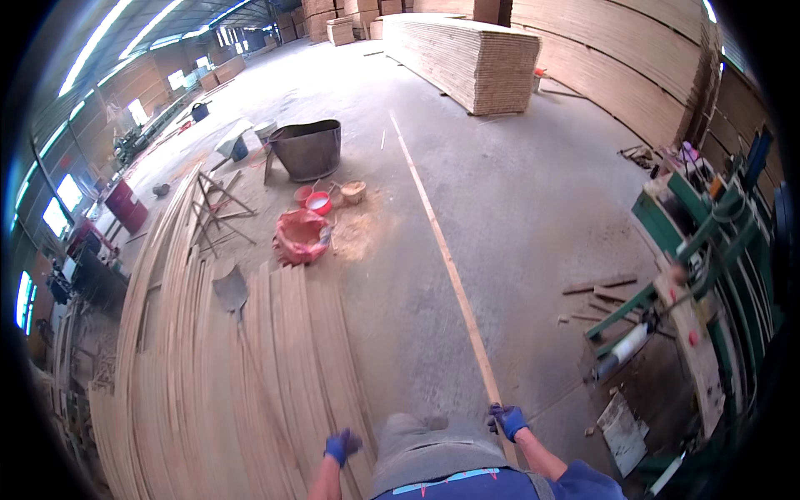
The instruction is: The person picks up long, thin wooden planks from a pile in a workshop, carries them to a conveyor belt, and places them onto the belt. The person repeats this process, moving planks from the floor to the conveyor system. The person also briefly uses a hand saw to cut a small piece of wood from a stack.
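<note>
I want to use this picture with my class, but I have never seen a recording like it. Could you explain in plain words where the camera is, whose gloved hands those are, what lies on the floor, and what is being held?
There is no machine filming: a person wears a wide fisheye camera on the head, looking down, so straight edges bend near the rim. The forearms coming in at the bottom are the wearer's own. The right hand, in a blue glove, grips the near end of a long thin wooden strip that runs away across the concrete floor. The left hand, also gloved, is beside a broad heap of thin wood sheets and seems to hold nothing. Farther off lie a shovel, a red basin and a dark metal tub. A green machine stands on the right, and tall stacks of boards stand behind.
</note>
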A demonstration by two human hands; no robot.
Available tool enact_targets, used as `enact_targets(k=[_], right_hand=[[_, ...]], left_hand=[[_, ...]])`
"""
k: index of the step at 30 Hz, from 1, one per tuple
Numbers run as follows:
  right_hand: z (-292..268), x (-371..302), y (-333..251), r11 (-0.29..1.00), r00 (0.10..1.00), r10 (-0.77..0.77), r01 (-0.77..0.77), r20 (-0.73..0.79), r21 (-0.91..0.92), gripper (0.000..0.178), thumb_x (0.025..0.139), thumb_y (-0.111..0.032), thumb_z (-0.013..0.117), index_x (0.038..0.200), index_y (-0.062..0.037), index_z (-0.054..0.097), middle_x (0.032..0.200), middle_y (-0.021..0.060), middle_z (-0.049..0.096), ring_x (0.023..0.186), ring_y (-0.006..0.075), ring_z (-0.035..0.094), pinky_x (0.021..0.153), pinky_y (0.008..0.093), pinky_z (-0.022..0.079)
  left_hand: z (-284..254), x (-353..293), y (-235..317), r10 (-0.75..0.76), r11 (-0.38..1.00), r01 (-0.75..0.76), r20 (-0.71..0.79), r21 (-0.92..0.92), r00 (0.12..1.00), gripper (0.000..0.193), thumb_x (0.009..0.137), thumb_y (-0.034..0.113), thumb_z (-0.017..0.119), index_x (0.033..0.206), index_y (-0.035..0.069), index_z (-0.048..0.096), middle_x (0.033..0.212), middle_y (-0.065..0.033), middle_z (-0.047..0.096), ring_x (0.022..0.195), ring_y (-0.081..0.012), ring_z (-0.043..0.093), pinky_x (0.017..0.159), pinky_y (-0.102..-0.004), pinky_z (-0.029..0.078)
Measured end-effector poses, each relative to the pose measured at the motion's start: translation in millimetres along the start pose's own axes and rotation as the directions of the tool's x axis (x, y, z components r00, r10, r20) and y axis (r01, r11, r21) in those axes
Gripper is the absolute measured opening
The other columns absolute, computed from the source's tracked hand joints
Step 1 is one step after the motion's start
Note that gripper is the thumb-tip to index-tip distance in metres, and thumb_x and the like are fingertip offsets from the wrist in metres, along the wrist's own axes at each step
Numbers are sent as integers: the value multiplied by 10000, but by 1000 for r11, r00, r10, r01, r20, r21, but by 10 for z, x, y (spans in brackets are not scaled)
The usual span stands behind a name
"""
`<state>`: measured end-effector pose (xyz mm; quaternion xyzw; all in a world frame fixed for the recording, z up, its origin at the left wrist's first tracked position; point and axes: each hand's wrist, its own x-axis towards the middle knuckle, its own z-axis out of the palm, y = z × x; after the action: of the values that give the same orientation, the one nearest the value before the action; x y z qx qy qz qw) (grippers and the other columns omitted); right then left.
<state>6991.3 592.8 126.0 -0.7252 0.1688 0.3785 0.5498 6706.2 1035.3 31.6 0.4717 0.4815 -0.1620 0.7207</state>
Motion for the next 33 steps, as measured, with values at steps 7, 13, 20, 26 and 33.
enact_targets(k=[7,13,20,26,33], right_hand=[[596,1960,-2233,1000,999,18,-18,-40,-1,403,939,-418,565,970,-21,627,697,138,657,536,219,643,490,339,512],[997,3314,-4178,999,998,-33,34,-46,41,406,945,-408,559,985,-10,627,710,146,656,557,228,649,509,345,521],[1236,5433,-6068,996,997,-53,57,-56,65,414,944,-406,563,994,2,607,708,154,657,561,229,654,519,361,540],[1387,7113,-8177,996,997,-49,52,-52,67,435,949,-438,536,1018,-11,587,713,150,652,550,227,650,516,358,539],[1584,9138,-10854,967,972,-200,175,-125,-185,437,970,-479,466,948,-47,530,681,115,634,525,198,625,514,336,519]], left_hand=[[296,988,914,-503,827,446,-96,-342,859,464,1000,418,304,1222,93,551,1317,-113,554,1244,-269,486,1003,-430,382],[69,2839,4042,-393,893,363,-69,-266,917,458,971,442,356,1189,92,554,1269,-125,583,1173,-294,544,950,-473,418],[830,4843,9165,341,939,-342,-60,-11,938,337,923,397,579,1084,103,617,951,-143,699,795,-299,687,667,-395,543],[1052,5952,10315,169,974,-183,-110,-135,979,285,935,387,553,988,109,591,848,-112,663,699,-296,634,603,-424,523],[1255,6913,10511,-440,894,429,-78,-129,895,344,944,433,410,1010,133,564,1031,-101,621,1035,-322,557,930,-506,416]])
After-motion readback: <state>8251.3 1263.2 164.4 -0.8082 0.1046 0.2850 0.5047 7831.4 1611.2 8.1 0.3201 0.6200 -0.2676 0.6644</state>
